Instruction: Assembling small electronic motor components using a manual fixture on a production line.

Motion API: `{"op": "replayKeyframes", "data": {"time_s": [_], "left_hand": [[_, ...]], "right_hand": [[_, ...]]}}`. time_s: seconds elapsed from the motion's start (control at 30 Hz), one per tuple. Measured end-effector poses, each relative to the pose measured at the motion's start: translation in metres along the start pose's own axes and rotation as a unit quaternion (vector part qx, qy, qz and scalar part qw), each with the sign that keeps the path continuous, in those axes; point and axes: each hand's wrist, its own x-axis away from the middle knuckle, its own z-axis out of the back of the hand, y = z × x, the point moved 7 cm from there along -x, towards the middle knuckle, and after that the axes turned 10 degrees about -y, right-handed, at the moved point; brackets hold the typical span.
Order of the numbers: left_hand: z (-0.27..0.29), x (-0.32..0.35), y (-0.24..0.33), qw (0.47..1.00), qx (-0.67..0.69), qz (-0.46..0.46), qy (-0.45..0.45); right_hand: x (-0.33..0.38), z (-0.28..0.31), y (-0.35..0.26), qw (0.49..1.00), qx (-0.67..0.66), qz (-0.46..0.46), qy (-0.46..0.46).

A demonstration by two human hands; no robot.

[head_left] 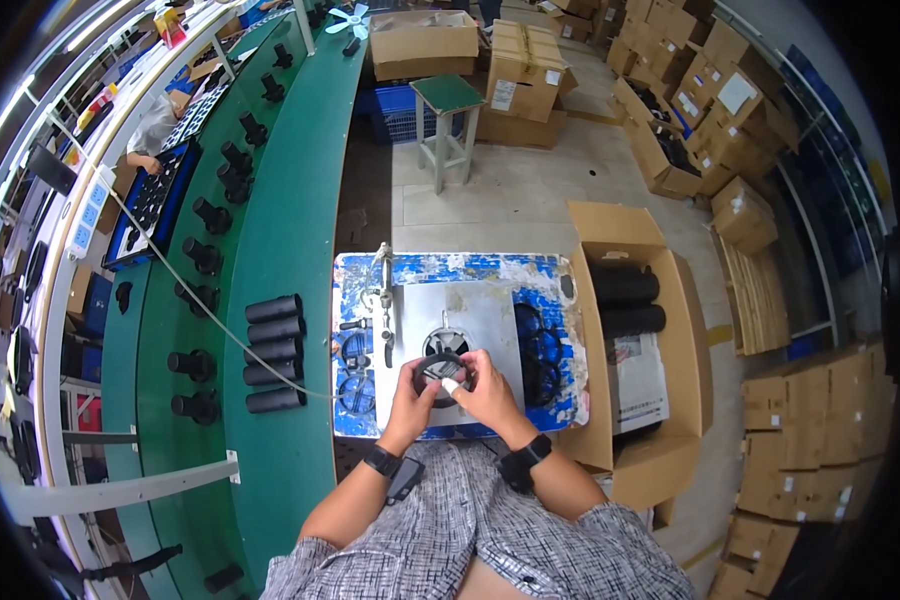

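Observation:
Both my hands hold a black round ring-shaped part (438, 368) with crossing ribs inside it. My left hand (410, 396) grips its left side and my right hand (488, 391) its right side. Something white covers the tip of one right-hand digit. Just beyond the part, a round black fixture (445, 340) sits on a grey metal plate (420, 305), partly hidden by my hands. A metal toggle clamp (385, 295) stands at the plate's left. Black rings (356, 392) lie left of the plate, and several more black rings (540, 352) lie right of it, on the worn blue table (460, 266).
At left runs a green bench (290, 190) with several black tubes (274, 352) and upright black parts (202, 255). A pale cable (225, 320) crosses it. An open cardboard box (690, 370) with black cylinders stands at right. Ahead is a stool (448, 97). Another person's hand (148, 163) shows far left.

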Motion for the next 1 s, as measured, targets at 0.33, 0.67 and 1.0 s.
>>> {"op": "replayKeyframes", "data": {"time_s": [0.33, 0.67, 1.0], "left_hand": [[0.003, -0.043, -0.021, 0.972, -0.209, -0.023, 0.101], [0.012, -0.065, 0.001, 0.876, -0.452, -0.056, 0.156], [0.028, -0.051, 0.006, 0.868, -0.489, 0.011, 0.082]], "right_hand": [[-0.038, -0.007, 0.036, 0.980, 0.179, -0.074, 0.056], [-0.063, -0.007, 0.039, 0.969, 0.231, -0.060, 0.062], [-0.061, -0.003, 0.027, 0.972, 0.232, -0.017, -0.043]]}}
